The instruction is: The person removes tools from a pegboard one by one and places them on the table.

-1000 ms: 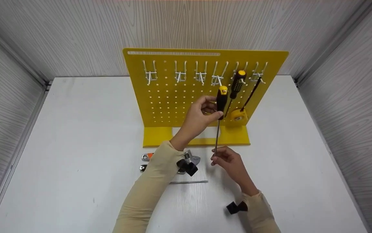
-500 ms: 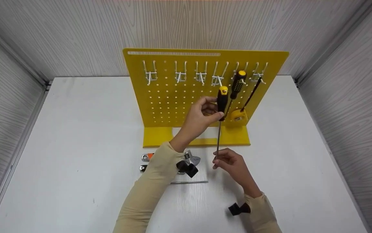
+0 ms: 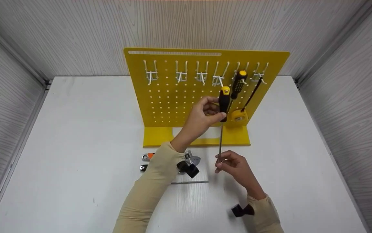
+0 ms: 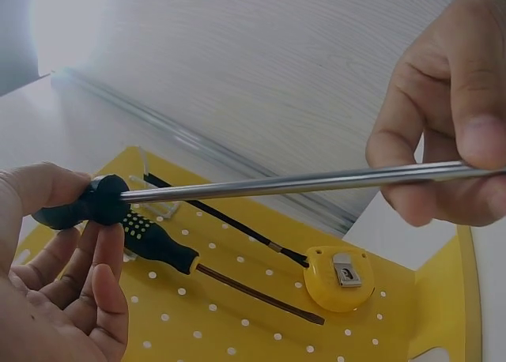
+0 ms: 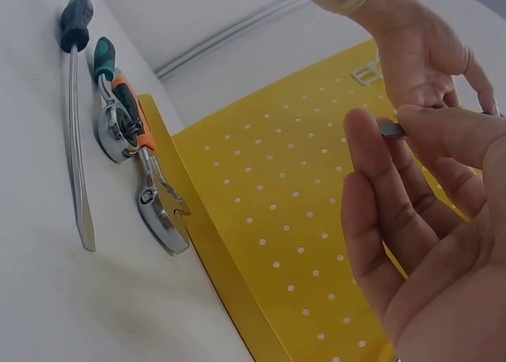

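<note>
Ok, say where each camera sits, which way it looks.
Head: on the head, facing forward and down at the pegboard; left grip, right grip, both sleeves show.
Left wrist: on that wrist, facing the held screwdriver, pegboard behind; both grips show.
Right wrist: on that wrist, facing the pegboard and lying screwdriver; both grips, one sleeve show.
Head and left wrist share the tape measure.

Dark-handled, steel-shafted screwdrivers number three; white wire hooks, six. Upright yellow perforated pegboard, rounded yellow tape measure, orange-handled adjustable wrench and green-handled chrome ratchet number one each.
</note>
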`<action>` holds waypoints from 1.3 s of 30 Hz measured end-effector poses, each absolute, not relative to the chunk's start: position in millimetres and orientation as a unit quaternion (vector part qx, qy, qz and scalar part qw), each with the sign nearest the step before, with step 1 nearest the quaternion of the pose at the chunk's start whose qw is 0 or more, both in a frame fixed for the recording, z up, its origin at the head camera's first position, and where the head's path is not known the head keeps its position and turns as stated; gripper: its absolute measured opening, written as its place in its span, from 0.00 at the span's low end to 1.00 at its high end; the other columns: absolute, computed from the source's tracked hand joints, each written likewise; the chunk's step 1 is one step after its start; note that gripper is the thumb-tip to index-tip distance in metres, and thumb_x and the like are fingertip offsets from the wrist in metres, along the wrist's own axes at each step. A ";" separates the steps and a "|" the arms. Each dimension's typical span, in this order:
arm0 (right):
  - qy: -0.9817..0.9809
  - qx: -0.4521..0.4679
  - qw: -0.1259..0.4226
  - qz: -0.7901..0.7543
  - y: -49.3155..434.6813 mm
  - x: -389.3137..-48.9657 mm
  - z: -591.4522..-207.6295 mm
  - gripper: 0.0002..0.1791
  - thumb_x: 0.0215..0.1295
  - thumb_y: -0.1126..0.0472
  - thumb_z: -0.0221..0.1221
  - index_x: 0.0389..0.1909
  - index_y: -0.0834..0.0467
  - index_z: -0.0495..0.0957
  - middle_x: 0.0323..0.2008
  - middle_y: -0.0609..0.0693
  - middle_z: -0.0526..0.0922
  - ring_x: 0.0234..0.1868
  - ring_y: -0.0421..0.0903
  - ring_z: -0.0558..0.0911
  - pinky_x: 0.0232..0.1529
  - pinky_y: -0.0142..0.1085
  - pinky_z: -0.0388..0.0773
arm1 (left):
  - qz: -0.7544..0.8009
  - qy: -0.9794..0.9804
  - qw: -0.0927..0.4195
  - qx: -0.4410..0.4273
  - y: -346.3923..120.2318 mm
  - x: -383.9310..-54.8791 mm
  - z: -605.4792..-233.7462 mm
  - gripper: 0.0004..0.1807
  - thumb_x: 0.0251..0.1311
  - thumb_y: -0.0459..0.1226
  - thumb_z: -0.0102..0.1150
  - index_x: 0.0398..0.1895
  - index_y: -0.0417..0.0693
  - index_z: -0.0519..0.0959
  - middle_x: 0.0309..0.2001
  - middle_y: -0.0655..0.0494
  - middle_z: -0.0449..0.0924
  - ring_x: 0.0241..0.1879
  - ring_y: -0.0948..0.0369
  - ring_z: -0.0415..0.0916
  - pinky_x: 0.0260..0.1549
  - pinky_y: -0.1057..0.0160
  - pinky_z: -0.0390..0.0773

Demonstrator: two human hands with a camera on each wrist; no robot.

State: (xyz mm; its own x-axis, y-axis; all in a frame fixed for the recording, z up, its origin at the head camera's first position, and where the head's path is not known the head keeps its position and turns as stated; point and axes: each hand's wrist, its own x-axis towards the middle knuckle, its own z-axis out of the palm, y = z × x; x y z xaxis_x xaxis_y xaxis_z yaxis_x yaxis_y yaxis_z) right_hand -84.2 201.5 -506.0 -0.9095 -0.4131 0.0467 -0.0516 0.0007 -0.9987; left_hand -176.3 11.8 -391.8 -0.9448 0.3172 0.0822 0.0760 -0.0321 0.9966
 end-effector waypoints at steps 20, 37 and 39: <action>0.686 -0.184 0.120 -0.694 201.2 -78.8 -504.3 0.11 0.65 0.68 0.58 0.46 0.55 0.78 0.39 0.45 0.79 0.33 0.39 0.84 0.39 0.35 0.83 | 0.713 0.682 0.092 0.136 12.9 -174.7 -392.8 0.22 0.58 0.32 0.63 0.55 0.39 0.71 0.44 0.43 0.80 0.38 0.62 0.75 0.42 0.68 0.76; 0.700 -0.146 0.116 -0.689 205.5 -79.3 -504.7 0.11 0.63 0.66 0.60 0.46 0.60 0.77 0.38 0.46 0.80 0.33 0.39 0.83 0.38 0.34 0.83 | 0.711 0.683 0.104 0.127 11.9 -179.2 -392.1 0.22 0.57 0.32 0.64 0.54 0.39 0.72 0.44 0.44 0.80 0.39 0.61 0.76 0.43 0.68 0.77; 0.703 -0.144 0.115 -0.687 205.8 -79.1 -503.1 0.10 0.63 0.67 0.60 0.46 0.61 0.77 0.37 0.44 0.80 0.32 0.39 0.82 0.38 0.34 0.83 | 0.711 0.684 0.104 0.126 12.1 -179.2 -390.9 0.22 0.57 0.32 0.64 0.54 0.39 0.72 0.44 0.44 0.80 0.39 0.61 0.76 0.43 0.67 0.77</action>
